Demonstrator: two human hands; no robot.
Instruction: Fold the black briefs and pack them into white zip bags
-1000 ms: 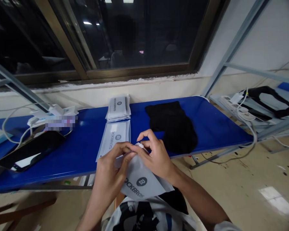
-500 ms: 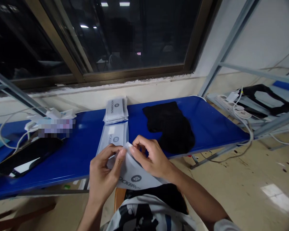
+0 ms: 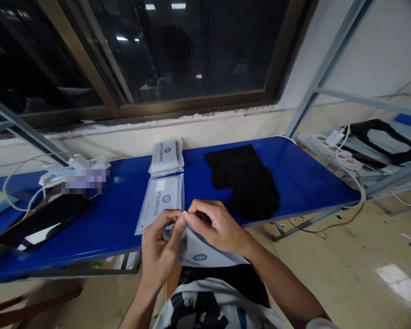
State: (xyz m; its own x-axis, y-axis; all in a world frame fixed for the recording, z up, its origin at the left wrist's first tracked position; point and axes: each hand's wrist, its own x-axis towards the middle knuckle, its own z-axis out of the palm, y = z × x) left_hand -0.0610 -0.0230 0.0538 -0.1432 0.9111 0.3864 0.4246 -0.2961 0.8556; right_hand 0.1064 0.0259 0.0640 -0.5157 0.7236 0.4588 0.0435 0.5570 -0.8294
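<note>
A frosted plastic bag point(image 3: 205, 253) with a dark round logo and printed lettering hangs over my lap. Both hands pinch its upper edge, their fingertips almost meeting. My left hand point(image 3: 162, 246) grips the edge between thumb and forefinger; my right hand point(image 3: 217, 224) does the same just to the right. Whether the bag's mouth is parted cannot be made out. Beyond the hands, a similar flat bag point(image 3: 162, 198) lies on the blue table point(image 3: 113, 219). Behind it stands a stack of filled bags point(image 3: 166, 157). Black folded fabric point(image 3: 243, 178) rests on the table to the right.
On the left of the table lie a dark flat device point(image 3: 44, 224) and a power strip with white plugs and cables point(image 3: 78, 164). Metal frame posts point(image 3: 315, 91) rise at both sides. A second power strip point(image 3: 342, 155) sits at the right, near black cut pieces point(image 3: 390, 137).
My hands have shifted slightly right and down, with the fingertips closer together on the bag's edge. More of the flat bag on the table now shows.
</note>
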